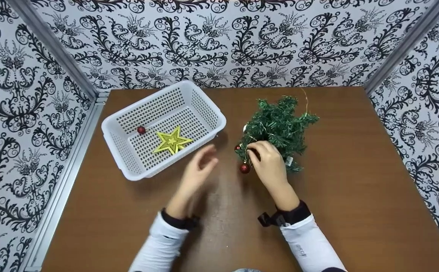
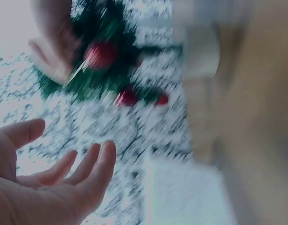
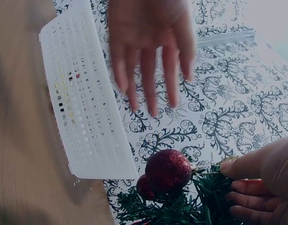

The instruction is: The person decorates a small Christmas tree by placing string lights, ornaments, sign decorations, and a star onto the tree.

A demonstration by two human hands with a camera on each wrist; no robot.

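A small green artificial Christmas tree stands right of the middle of the table. My right hand is at its left side, thumb and fingertips pinching the gold string of a glittery red bauble. That bauble hangs by the branches, and a second red bauble shows behind it. Between the basket and the tree, my left hand hovers with nothing in it, its fingers loosely spread in the left wrist view. The left wrist view is blurred.
A white perforated plastic basket sits at the left, holding a yellow star and a red bauble. A thin gold wire sticks up from the tree. Patterned walls enclose the brown table.
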